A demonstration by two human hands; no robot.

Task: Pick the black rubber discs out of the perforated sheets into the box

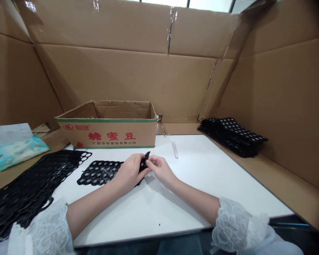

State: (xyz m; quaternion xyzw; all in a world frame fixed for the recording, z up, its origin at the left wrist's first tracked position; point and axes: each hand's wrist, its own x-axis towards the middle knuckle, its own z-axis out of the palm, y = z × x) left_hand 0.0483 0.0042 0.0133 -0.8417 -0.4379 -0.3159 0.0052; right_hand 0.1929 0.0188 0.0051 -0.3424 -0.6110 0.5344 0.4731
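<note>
A black sheet with rows of round, light-centred spots (99, 172) lies on the white table, its right end raised. My left hand (130, 170) is closed round that raised end, fingers on top and thumb beneath. Close beside it, my right hand (159, 169) pinches the sheet's edge between thumb and fingers. A small black tip sticks up between the two hands. The part of the sheet under my left hand is hidden.
Black ring-patterned sheets (34, 180) are heaped at the left. A cardboard box (111, 132) stands behind, a tissue pack (18, 150) at far left. A pale strip (174, 149) lies on the white table (202, 180). More black sheets (232, 136) are stacked right, near cardboard walls.
</note>
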